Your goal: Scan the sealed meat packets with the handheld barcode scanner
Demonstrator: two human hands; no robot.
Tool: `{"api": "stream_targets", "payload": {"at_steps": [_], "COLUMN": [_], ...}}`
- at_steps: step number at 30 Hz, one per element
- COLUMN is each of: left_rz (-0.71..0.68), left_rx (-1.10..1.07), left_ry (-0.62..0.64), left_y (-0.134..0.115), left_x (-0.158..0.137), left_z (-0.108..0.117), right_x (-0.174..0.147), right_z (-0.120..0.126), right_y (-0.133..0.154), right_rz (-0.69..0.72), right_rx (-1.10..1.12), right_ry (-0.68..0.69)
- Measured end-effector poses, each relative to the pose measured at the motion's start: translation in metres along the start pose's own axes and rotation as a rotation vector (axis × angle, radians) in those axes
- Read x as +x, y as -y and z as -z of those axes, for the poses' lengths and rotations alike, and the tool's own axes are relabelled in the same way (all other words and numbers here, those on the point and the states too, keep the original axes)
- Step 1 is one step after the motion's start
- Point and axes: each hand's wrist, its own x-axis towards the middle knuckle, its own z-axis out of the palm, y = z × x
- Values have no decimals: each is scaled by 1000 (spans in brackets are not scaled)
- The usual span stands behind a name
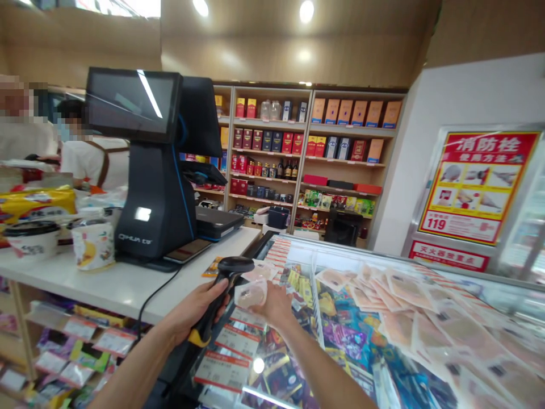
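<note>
My left hand (196, 309) is wrapped around the handle of a black barcode scanner (235, 264), with its head pointing up and away from me. Close beside it, my right hand (275, 304) pinches a small clear plastic packet (250, 294) just below the scanner head. Another pale clear packet (261, 269) shows right behind that one; whether the fingers hold it too I cannot tell. To the right, many flat translucent packets (409, 284) with small dark labels lie overlapping on the glass top of a chest freezer (315, 255).
A black point-of-sale terminal (153, 199) stands on the white counter (140, 292), with a phone (188, 250) at its base. Two lidded cups (93, 244) are left of it. People in white stand behind. Boxed goods fill the back shelves (272, 139).
</note>
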Motion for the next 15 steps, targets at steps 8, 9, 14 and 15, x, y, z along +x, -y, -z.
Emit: {"api": "stream_targets", "payload": {"at_steps": [8, 9, 14, 15], "left_rz": [5, 8, 8, -1], "left_rx": [11, 5, 11, 12], "left_ry": [73, 83, 192, 196], "left_y": [-1, -2, -5, -6], "left_x": [0, 0, 0, 0], "left_z": [-8, -10, -30, -36], "right_x": [8, 9, 9, 7], "right_z": [8, 11, 35, 41], "right_y": [-33, -41, -93, -104], "right_rz": [-68, -96, -190, -217], "right_rx": [335, 394, 676, 711], "right_ry": [89, 71, -103, -139]}}
